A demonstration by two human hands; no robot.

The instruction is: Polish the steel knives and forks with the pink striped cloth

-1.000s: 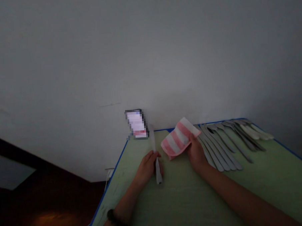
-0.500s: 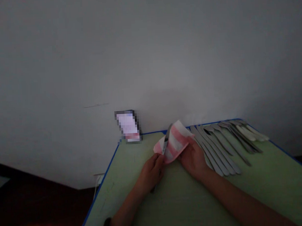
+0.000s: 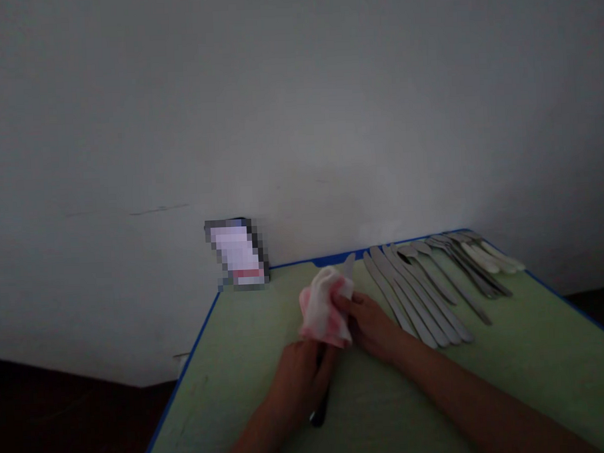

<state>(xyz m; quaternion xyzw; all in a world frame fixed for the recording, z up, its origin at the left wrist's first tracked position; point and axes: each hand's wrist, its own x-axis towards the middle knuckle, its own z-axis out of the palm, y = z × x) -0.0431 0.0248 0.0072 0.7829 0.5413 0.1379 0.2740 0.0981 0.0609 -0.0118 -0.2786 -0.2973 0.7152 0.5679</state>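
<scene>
My left hand (image 3: pixel 303 380) is closed round the handle of a table knife (image 3: pixel 318 413), whose dark handle end sticks out below my fingers. A pink-and-white striped cloth (image 3: pixel 325 309) is folded over the knife's blade, and only the blade's tip shows above it. My right hand (image 3: pixel 369 320) pinches the cloth from the right, thumb on top, around the covered blade. Several table knives (image 3: pixel 410 302) lie side by side just right of my right hand.
Spoons (image 3: pixel 446 267), more dark-looking cutlery and white-handled pieces (image 3: pixel 483 255) lie further right on the green table (image 3: pixel 229 403) with its blue edge. A phone (image 3: pixel 238 252) with a blurred screen leans against the grey wall (image 3: pixel 297 106) at the back left.
The cloth, earlier spread open behind the bare blade, is now wrapped over it, with my right hand gripping it there. My view has shifted slightly to the right.
</scene>
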